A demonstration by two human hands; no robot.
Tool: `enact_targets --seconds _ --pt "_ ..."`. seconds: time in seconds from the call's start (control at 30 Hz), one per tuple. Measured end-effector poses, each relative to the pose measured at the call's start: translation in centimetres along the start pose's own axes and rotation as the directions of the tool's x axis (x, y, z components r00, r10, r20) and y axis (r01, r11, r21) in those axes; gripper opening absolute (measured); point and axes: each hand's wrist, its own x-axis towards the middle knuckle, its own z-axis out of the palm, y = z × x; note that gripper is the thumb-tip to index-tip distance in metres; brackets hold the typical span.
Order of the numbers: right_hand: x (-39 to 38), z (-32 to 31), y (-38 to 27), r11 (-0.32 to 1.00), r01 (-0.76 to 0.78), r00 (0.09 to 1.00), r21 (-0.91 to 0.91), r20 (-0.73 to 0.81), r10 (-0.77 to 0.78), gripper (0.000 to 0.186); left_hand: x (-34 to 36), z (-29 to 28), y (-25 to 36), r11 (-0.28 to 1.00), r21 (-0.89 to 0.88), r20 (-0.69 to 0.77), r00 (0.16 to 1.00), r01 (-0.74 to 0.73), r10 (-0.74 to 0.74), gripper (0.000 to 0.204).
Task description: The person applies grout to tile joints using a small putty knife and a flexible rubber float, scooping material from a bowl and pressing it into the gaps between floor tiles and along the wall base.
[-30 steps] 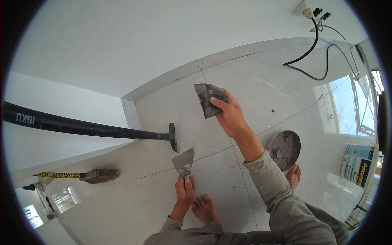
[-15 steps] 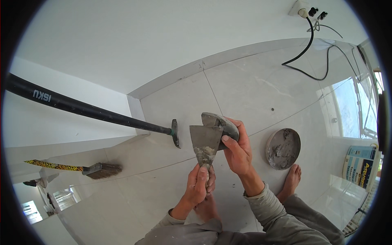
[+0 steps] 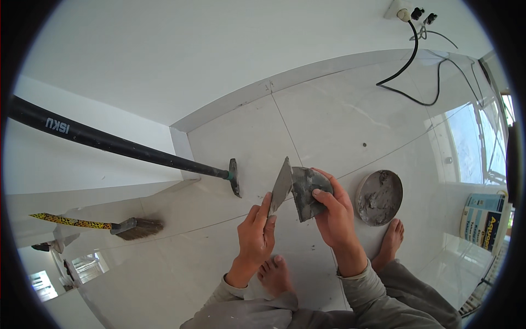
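Observation:
My left hand [image 3: 255, 236] is closed round the handle of a putty knife [image 3: 282, 186], whose grey-smeared blade points up and is turned nearly edge-on. In my right hand [image 3: 337, 219] I grip a dark half-round spreader [image 3: 308, 192], thumb on its face and fingers behind, its straight edge facing the knife. The two tools are side by side over the floor; I cannot tell whether they touch. A round bowl [image 3: 359, 202] stands right of my right hand, with grey paste [image 3: 382, 200] inside.
A black pole [image 3: 137, 153] with a flat foot slants in from the left. Below it lies a brush [image 3: 139, 228] with a yellow patterned handle. A bucket [image 3: 481, 219] stands far right. A black cable [image 3: 410, 66] runs from the wall socket [image 3: 395, 10] across the tiled floor [image 3: 230, 263].
The putty knife has turned from face-on to nearly edge-on. The spreader has tipped so its flat face shows, and it no longer sits behind the knife's blade.

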Motion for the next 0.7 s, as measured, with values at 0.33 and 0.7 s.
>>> enact_targets --seconds 0.33,0.7 --pt "-0.7 -1.1 -1.8 0.969 -0.209 0.978 0.129 0.014 0.209 0.039 -1.8 -1.2 -2.9 0.95 0.251 0.055 0.983 -0.183 0.175 0.062" --pt "4.1 1.1 -2.7 0.998 0.027 0.999 -0.058 0.047 -0.025 0.036 -7.2 -1.2 -5.2 0.995 0.049 0.057 0.994 0.091 -0.094 0.04"
